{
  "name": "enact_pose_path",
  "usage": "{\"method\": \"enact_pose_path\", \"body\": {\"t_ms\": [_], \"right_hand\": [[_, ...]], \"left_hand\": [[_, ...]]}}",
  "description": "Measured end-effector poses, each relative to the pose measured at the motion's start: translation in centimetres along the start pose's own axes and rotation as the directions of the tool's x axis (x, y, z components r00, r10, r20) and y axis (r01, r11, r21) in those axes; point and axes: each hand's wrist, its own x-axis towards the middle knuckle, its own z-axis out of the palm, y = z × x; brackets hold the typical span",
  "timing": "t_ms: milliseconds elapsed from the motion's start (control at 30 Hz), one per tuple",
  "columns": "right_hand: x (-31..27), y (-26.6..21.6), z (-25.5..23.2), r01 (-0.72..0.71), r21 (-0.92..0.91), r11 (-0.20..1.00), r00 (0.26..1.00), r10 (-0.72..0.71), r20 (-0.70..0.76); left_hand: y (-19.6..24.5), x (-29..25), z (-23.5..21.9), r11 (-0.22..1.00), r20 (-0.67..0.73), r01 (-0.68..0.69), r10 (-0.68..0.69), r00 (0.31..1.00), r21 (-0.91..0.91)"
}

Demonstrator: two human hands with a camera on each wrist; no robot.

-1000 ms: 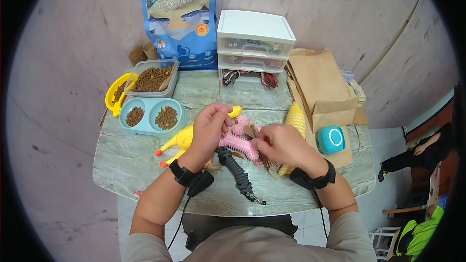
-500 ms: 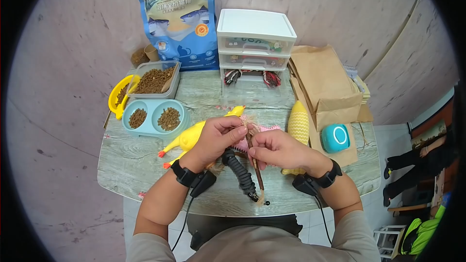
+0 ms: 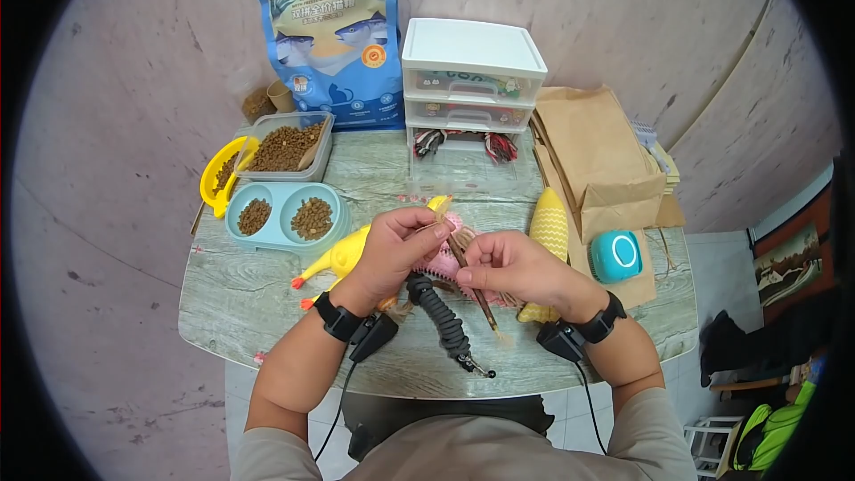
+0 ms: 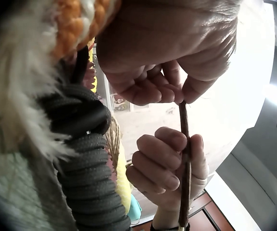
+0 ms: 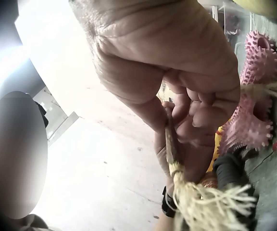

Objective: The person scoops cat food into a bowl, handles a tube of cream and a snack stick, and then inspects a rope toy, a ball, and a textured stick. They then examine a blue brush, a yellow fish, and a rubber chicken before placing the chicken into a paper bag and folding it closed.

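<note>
Swung rightward at its pale, frayed end, the slim brown stick [image 4: 185, 166] is pinched by both hands [image 3: 511, 267].

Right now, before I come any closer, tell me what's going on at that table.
A person is holding a thin brown stick in both hands above the table. The left hand pinches it near one end, and the right hand grips it further along. Its frayed tip hangs free. A pink spiky toy and a coiled dark rope lie on the tabletop, held by neither hand.
</note>
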Motion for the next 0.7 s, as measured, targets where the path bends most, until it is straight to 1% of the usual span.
{"method": "enact_pose_path", "body": {"t_ms": [67,100,133,167,233,267,333,367,433,467,533,667,700], "right_hand": [[0.0,-0.3,0.2,0.027,0.011,1.000,0.999,-0.026,-0.018],[-0.1,-1.0,0.6,-0.005,0.079,0.997,1.000,0.007,-0.018],[-0.2,-1.4,0.8,-0.037,0.145,0.989,0.999,0.040,-0.015],[-0.2,-1.3,0.7,-0.038,0.145,0.989,0.999,0.041,-0.015],[0.0,-0.9,0.5,-0.042,0.362,0.931,0.999,0.042,0.009],[0.0,-0.8,0.4,-0.042,0.362,0.931,0.999,0.042,0.009],[0.2,-0.5,0.0,0.002,0.343,0.939,0.998,-0.021,0.051],[0.1,-0.5,-0.1,0.003,0.344,0.939,0.998,-0.022,0.051],[0.1,-0.3,-0.3,-0.014,0.248,0.969,1.000,0.016,-0.006],[0.1,-0.2,-0.3,-0.013,0.248,0.969,1.000,0.015,-0.006],[0.1,-0.1,-0.2,0.001,0.222,0.975,0.999,0.012,-0.053],[0.0,-0.8,-0.3,-0.035,0.246,0.969,0.999,0.044,-0.030],[0.0,-0.9,-0.3,-0.046,0.311,0.949,0.997,0.061,-0.038]], "left_hand": [[-0.1,0.1,-0.1,1.000,-0.019,-0.003,0.003,1.000,0.002],[-0.2,0.2,-0.2,1.000,-0.019,-0.003,0.003,1.000,0.002],[-0.5,0.4,-0.3,0.999,-0.019,-0.037,0.037,0.999,-0.008],[-0.7,0.5,-0.4,0.997,-0.020,-0.071,0.071,0.997,-0.018],[-0.6,0.4,-0.2,0.997,-0.032,-0.077,0.077,0.997,-0.013],[-0.5,0.4,-0.2,0.997,-0.044,-0.083,0.083,0.996,-0.007],[-0.6,0.4,-0.3,0.996,-0.038,-0.089,0.089,0.995,0.002],[-0.6,0.4,-0.3,0.996,-0.032,-0.094,0.094,0.995,0.010],[-0.6,0.4,-0.3,0.996,-0.038,-0.092,0.092,0.995,0.017],[-0.6,0.4,-0.3,0.996,-0.044,-0.089,0.090,0.995,0.024],[-0.6,0.4,-0.3,0.996,-0.047,-0.085,0.086,0.995,0.019],[-0.4,0.4,0.0,0.996,-0.077,-0.094,0.093,0.993,-0.001],[-0.4,0.4,0.0,0.996,-0.077,-0.094,0.093,0.993,-0.001]]}}
